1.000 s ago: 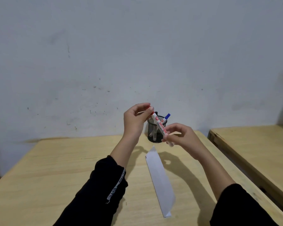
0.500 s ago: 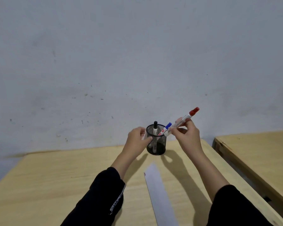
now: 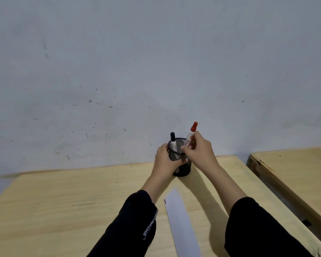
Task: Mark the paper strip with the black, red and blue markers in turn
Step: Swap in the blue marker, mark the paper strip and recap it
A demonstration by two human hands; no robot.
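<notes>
A black mesh pen cup [image 3: 183, 170] stands at the far edge of the wooden table [image 3: 63, 210], against the wall. My left hand [image 3: 165, 158] wraps around its left side. My right hand [image 3: 198, 149] holds the capped red marker [image 3: 191, 134] nearly upright, its lower end dipping into the cup. The black marker [image 3: 173, 140] stands in the cup, cap up. The blue marker is hidden. The white paper strip [image 3: 182, 225] lies on the table between my forearms, with small marks on its far left edge.
A second wooden table [image 3: 295, 179] stands to the right, with a narrow gap between the two. A grey scuffed wall [image 3: 137, 71] rises right behind the cup.
The red marker was capped between both hands, then swung cap-up and carried down into the cup. My left hand moved from the marker to grip the cup. The view tilted upward.
</notes>
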